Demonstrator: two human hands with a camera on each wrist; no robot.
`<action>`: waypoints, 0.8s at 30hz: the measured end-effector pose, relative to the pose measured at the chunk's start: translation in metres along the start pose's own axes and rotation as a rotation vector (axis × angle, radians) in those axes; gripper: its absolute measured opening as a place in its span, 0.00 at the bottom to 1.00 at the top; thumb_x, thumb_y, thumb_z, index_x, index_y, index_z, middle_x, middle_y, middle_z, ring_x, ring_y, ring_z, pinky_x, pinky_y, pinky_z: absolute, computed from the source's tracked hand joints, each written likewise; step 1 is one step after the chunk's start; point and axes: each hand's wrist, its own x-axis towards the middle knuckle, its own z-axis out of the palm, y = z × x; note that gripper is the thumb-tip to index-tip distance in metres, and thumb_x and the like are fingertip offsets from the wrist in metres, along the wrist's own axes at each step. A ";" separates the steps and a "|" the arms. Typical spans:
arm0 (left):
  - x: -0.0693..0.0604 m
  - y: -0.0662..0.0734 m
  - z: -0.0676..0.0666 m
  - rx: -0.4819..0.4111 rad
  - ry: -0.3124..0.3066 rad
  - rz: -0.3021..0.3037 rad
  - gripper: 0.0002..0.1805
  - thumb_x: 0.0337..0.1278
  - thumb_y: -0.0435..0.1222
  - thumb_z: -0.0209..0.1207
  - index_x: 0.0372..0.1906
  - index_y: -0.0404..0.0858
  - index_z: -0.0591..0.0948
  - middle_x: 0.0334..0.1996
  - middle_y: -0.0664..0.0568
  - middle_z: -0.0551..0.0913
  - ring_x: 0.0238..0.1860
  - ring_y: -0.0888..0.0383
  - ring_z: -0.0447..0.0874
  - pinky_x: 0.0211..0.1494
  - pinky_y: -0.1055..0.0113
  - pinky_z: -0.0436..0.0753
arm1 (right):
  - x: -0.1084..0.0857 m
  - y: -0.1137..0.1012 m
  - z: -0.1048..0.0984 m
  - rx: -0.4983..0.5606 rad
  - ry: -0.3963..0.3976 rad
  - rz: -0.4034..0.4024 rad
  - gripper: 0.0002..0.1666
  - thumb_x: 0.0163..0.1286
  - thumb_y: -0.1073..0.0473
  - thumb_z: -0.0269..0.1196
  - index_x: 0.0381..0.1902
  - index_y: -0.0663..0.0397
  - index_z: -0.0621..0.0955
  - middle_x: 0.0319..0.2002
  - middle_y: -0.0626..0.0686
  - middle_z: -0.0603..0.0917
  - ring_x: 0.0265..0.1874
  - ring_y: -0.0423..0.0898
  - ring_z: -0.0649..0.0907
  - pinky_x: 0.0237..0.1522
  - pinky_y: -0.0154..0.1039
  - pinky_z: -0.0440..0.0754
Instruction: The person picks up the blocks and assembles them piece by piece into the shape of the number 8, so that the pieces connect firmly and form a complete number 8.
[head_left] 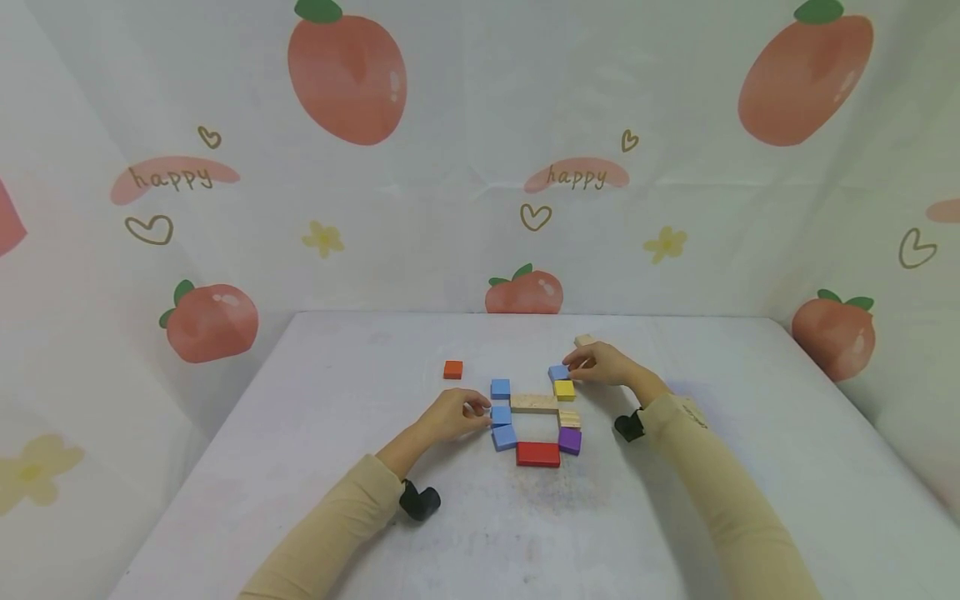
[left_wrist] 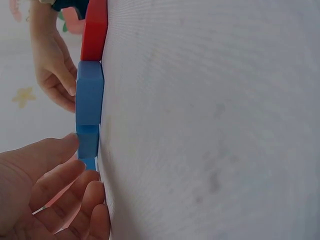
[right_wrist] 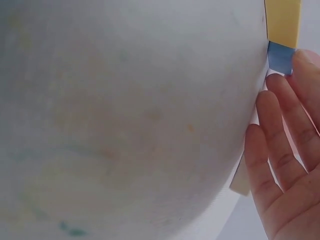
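Flat wooden blocks form an outline on the white table. My left hand (head_left: 453, 415) is at its left side, fingers loosely bent. The thumb touches or nearly touches a blue block (left_wrist: 88, 142), just beyond a tilted blue block (head_left: 504, 437). At the far right corner, my right hand (head_left: 602, 364) has thumb and index finger at a small blue block (right_wrist: 281, 57), seemingly pinching it; its other fingers extend loosely. That block adjoins a yellow block (head_left: 564, 390). A plain wooden plank (head_left: 534, 403) crosses the middle, and a red block (head_left: 537, 454) lies at the near side.
Another blue block (head_left: 500, 388) lies left of the plank. On the right side are a small plain block (head_left: 569, 419) and a purple block (head_left: 570, 440). An orange-red block (head_left: 453, 369) lies apart at the left. Beyond my right hand is a plain wooden block (head_left: 583, 340).
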 end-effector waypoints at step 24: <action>0.010 -0.011 -0.041 0.051 0.150 -0.012 0.13 0.55 0.35 0.61 0.44 0.32 0.82 0.35 0.45 0.83 0.37 0.54 0.78 0.44 0.63 0.79 | 0.000 0.004 0.001 0.020 0.001 -0.029 0.18 0.64 0.61 0.61 0.51 0.62 0.79 0.46 0.61 0.83 0.45 0.54 0.82 0.51 0.47 0.80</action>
